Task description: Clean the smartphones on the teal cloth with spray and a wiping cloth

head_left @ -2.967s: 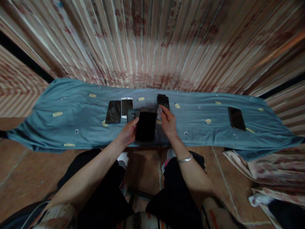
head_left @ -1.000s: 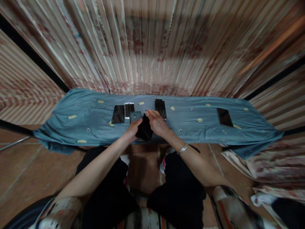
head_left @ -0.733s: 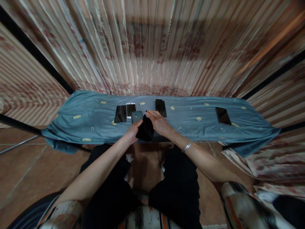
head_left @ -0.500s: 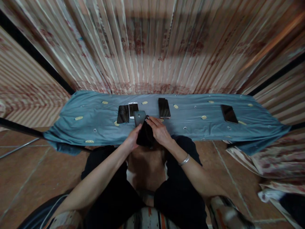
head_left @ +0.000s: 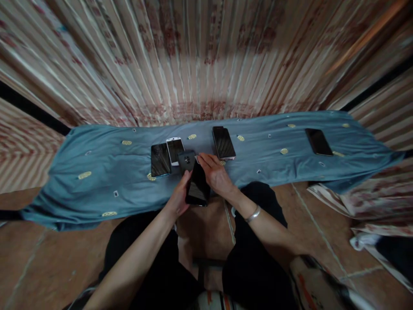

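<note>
A black smartphone (head_left: 198, 187), its glossy screen up, lies tilted in my left hand (head_left: 179, 197), the thumb along its left edge. My right hand (head_left: 217, 174) is closed at the phone's upper right edge, fingers pressed together there. A small pale spot shows at those fingertips; I cannot make out what it is. Just beyond the held phone lies a dark grey phone (head_left: 186, 160), its back with the camera facing up. Beside it are a white-framed phone (head_left: 175, 149) and a black phone (head_left: 160, 159), both screen up.
A blue cloth (head_left: 112, 163) with yellow printed shapes covers the long narrow table. Stacked black phones (head_left: 223, 143) rest past my right hand, and another black phone (head_left: 318, 141) lies far right. Pleated curtains (head_left: 193, 64) hang behind; dark bars run along both sides.
The view has shifted and turned slightly. The held phone is now tilted so its screen shows more plainly. Both hands stay at it, with the right fingers still near its upper edge.
</note>
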Tool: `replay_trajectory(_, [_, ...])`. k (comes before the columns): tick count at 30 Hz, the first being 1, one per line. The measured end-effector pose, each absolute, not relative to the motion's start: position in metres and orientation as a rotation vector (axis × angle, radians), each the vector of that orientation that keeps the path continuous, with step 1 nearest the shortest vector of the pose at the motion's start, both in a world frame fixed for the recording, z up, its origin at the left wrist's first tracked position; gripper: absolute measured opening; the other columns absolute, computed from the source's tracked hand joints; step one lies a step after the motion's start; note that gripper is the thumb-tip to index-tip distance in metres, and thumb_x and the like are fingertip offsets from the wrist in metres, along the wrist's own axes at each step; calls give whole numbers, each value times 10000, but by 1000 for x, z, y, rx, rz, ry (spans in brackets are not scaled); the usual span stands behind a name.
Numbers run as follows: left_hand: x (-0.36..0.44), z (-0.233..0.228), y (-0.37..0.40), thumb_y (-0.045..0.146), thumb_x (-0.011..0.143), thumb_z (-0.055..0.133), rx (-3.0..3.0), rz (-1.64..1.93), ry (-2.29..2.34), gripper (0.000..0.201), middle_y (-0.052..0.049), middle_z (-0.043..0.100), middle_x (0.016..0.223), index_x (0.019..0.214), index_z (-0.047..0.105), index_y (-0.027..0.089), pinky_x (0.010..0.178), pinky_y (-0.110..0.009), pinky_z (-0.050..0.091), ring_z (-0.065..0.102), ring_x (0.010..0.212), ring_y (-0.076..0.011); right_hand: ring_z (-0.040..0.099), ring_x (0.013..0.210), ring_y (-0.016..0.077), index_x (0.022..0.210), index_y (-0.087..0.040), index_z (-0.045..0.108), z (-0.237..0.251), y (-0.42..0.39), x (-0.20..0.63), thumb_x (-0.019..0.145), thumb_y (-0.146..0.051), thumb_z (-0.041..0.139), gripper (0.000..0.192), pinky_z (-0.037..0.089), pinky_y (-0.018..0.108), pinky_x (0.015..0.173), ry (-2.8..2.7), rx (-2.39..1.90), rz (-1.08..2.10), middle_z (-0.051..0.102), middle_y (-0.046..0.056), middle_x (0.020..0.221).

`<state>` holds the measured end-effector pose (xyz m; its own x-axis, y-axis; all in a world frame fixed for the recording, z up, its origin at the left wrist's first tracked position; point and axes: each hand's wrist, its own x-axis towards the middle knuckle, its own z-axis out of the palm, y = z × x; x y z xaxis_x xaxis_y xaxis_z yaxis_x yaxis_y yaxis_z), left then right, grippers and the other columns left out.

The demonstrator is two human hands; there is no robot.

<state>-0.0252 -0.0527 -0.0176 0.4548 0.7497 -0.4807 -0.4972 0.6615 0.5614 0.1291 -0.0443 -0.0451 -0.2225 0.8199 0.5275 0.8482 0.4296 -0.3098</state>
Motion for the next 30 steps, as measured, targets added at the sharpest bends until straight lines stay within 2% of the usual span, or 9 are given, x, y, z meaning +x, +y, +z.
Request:
replay_trajectory(6, [-28,-15,-56,445,1035,410,372,799,742,448,-95,774,1122,1259,684,170,1011,-419,530,711,1101,-255,544,1275,268,1397,-132,591,-46,-43,127,963,-66,418,472,502,475,1111,-2040,-1347,-68,618,154,1400])
replay_trajectory(10, [-31,-10,-58,483,1024,423,385,816,765,470,-103,778,1098,1252,686,167,976,-427,550,721,1074,-263,559,1261,272,1394,-154,598,-45,-35,125,968,-66,410,473,512,500,1100,-1995,-1363,-81,633,146,1380])
replay_trajectory(18, [-32,-12,-54,465,1046,349,399,915,772,519,-111,761,1187,1236,712,145,1072,-398,487,641,1244,-261,554,1275,266,1396,-132,596,-44,-46,113,988,-102,412,449,522,481,1097,-2047,-1263,-62,634,157,1379])
replay_trajectory(26, [-28,-13,-58,528,998,465,475,866,746,511,-113,739,1249,1217,733,152,1096,-418,468,603,1297,-293,568,1255,268,1392,-137,602,-42,-48,125,980,-80,402,461,523,475,1093,-1990,-1329,-115,643,151,1373])
replay_trajectory(30, [-27,-13,-55,522,1020,403,418,890,780,539,-118,744,1240,1210,738,145,1129,-413,434,582,1327,-282,569,1263,265,1391,-150,603,-44,-59,115,981,-87,416,455,536,477,1079,-2052,-1266,-92,642,142,1375])
